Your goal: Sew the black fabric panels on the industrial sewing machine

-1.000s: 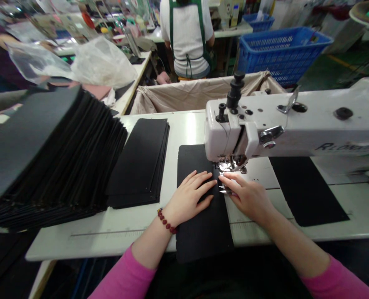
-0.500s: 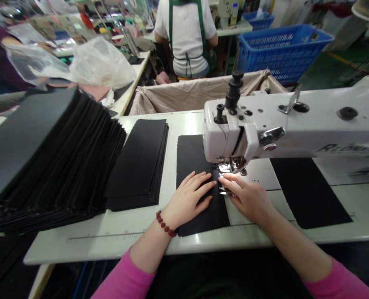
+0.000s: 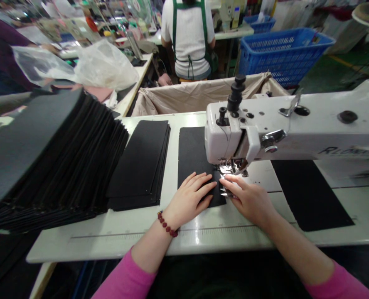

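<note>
A black panel (image 3: 192, 151) lies partly under the head of a white sewing machine (image 3: 225, 141), its right edge at the presser foot (image 3: 230, 168). My left hand (image 3: 190, 197) rests flat on the panel with its fingers spread. My right hand (image 3: 248, 197) is just right of the panel's edge, in front of the presser foot, with small metal snips (image 3: 227, 194) held under its curled fingers, blades pointing left. Only the tips of the snips show clearly.
Left of the panel are a small stack of black panels (image 3: 137, 162) and a tall black pile (image 3: 47, 153). Another black panel (image 3: 312, 195) lies at the right. Behind are a cloth-lined bin (image 3: 178, 99), a blue basket (image 3: 284, 54) and a seated person (image 3: 189, 37).
The panel under my left hand has moved away from me, past the needle area; its near edge is now closer to the presser foot. Both hands keep nearly the same place.
</note>
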Demonstrator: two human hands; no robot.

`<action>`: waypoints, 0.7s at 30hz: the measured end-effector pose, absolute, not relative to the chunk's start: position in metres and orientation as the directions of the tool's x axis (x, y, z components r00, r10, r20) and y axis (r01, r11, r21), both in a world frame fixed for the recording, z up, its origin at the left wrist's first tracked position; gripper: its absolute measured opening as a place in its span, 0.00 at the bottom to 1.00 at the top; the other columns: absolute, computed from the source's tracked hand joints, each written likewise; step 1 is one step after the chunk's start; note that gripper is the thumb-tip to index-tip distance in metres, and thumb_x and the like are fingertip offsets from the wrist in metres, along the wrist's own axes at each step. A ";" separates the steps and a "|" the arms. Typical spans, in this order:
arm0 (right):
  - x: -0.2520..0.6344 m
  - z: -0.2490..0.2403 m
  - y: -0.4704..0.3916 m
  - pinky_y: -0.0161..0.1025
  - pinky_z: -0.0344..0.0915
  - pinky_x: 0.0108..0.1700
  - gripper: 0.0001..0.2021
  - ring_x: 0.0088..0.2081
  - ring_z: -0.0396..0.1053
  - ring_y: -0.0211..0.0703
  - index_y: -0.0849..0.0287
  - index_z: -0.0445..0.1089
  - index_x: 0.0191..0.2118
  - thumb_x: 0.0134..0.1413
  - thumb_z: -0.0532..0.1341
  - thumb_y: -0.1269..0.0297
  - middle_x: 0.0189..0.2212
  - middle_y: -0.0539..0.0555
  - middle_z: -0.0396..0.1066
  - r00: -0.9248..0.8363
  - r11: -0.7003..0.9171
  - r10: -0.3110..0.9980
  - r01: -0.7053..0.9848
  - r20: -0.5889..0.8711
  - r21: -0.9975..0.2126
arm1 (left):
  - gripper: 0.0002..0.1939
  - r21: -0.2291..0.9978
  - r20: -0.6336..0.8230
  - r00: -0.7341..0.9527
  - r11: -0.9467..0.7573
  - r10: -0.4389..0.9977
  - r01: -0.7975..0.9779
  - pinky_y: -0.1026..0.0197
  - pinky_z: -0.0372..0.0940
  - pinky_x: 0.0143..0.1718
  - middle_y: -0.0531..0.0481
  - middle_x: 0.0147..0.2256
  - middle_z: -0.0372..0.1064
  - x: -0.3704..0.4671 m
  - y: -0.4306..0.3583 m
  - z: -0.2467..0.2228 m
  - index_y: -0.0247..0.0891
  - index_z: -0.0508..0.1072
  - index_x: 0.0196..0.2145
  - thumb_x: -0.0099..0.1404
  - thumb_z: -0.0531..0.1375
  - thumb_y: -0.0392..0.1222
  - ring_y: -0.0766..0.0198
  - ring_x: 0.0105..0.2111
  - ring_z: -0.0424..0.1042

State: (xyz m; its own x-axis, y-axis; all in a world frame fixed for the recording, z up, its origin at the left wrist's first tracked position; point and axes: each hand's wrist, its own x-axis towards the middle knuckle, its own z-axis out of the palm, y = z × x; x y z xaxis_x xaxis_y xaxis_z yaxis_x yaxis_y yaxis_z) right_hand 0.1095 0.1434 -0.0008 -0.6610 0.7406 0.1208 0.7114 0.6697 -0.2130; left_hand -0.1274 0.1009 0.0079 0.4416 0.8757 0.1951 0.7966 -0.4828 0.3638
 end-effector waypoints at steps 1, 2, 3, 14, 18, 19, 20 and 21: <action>0.109 -0.001 0.143 0.39 0.69 0.41 0.25 0.44 0.73 0.44 0.49 0.60 0.62 0.60 0.56 0.68 0.59 0.54 0.65 -0.662 0.671 0.739 0.709 0.123 -0.214 | 0.21 0.365 0.196 0.442 -0.483 0.876 0.796 0.42 0.50 0.65 0.47 0.61 0.59 -0.127 0.101 0.008 0.45 0.64 0.59 0.70 0.55 0.39 0.54 0.63 0.57; 0.109 0.000 0.143 0.39 0.69 0.41 0.25 0.44 0.73 0.44 0.50 0.61 0.62 0.60 0.56 0.68 0.59 0.54 0.65 -0.664 0.673 0.738 0.708 0.124 -0.215 | 0.21 0.365 0.195 0.441 -0.482 0.876 0.796 0.42 0.50 0.65 0.47 0.61 0.59 -0.128 0.101 0.008 0.45 0.64 0.59 0.70 0.55 0.39 0.54 0.63 0.56; 0.109 0.000 0.143 0.39 0.69 0.41 0.25 0.44 0.73 0.44 0.50 0.61 0.62 0.60 0.56 0.68 0.59 0.54 0.65 -0.664 0.673 0.737 0.707 0.123 -0.215 | 0.21 0.364 0.195 0.440 -0.481 0.877 0.798 0.42 0.49 0.66 0.47 0.61 0.59 -0.128 0.101 0.008 0.45 0.64 0.59 0.70 0.55 0.39 0.55 0.63 0.56; 0.109 0.001 0.144 0.39 0.69 0.40 0.26 0.44 0.73 0.45 0.49 0.60 0.63 0.59 0.56 0.69 0.60 0.53 0.64 -0.660 0.668 0.742 0.714 0.116 -0.211 | 0.19 0.375 0.204 0.395 -0.445 0.896 0.814 0.43 0.50 0.65 0.47 0.61 0.60 -0.127 0.103 0.006 0.44 0.64 0.59 0.71 0.54 0.39 0.55 0.62 0.58; 0.109 0.002 0.144 0.40 0.69 0.42 0.26 0.45 0.73 0.45 0.49 0.60 0.63 0.59 0.56 0.69 0.60 0.52 0.64 -0.658 0.663 0.745 0.715 0.106 -0.221 | 0.20 0.377 0.203 0.363 -0.415 0.909 0.828 0.45 0.50 0.66 0.47 0.62 0.59 -0.126 0.104 0.005 0.43 0.62 0.60 0.72 0.52 0.39 0.56 0.62 0.57; 0.109 0.002 0.143 0.40 0.69 0.43 0.26 0.45 0.73 0.45 0.49 0.60 0.63 0.59 0.56 0.69 0.60 0.52 0.64 -0.658 0.661 0.746 0.715 0.103 -0.226 | 0.21 0.375 0.200 0.358 -0.409 0.912 0.832 0.45 0.50 0.66 0.47 0.62 0.58 -0.126 0.104 0.005 0.43 0.61 0.61 0.72 0.52 0.40 0.57 0.63 0.57; 0.109 0.002 0.144 0.40 0.69 0.44 0.26 0.46 0.73 0.45 0.49 0.60 0.62 0.59 0.56 0.70 0.60 0.52 0.64 -0.657 0.660 0.747 0.715 0.101 -0.231 | 0.21 0.373 0.198 0.353 -0.403 0.915 0.836 0.45 0.50 0.66 0.47 0.63 0.58 -0.126 0.105 0.005 0.43 0.60 0.62 0.72 0.52 0.40 0.56 0.63 0.56; 0.109 0.002 0.144 0.40 0.69 0.44 0.26 0.46 0.73 0.45 0.49 0.60 0.62 0.59 0.56 0.70 0.60 0.52 0.64 -0.656 0.658 0.749 0.715 0.098 -0.236 | 0.22 0.369 0.195 0.348 -0.397 0.917 0.840 0.45 0.50 0.66 0.47 0.63 0.57 -0.126 0.106 0.004 0.43 0.60 0.62 0.72 0.52 0.41 0.56 0.64 0.55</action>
